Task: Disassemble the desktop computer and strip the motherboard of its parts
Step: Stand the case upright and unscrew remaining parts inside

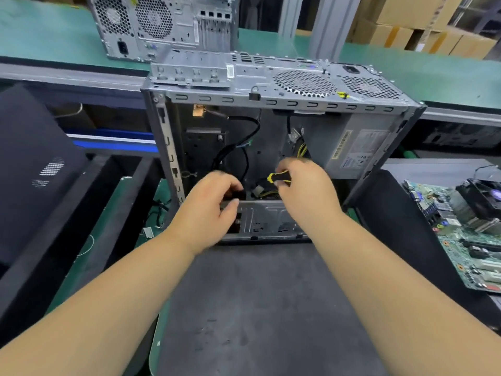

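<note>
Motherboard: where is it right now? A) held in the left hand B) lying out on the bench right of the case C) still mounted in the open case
B: the motherboard lies on the bench, right of the open case, fan still on it.

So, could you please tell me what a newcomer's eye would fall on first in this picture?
Most striking is the open computer case at the centre, lying on its side with loose cables inside. Both hands reach into its near edge: the right hand grips a yellow-and-black screwdriver, while the left hand curls its fingers round something dark that I cannot identify. At the right edge lies a removed motherboard, its cooler fan attached.
</note>
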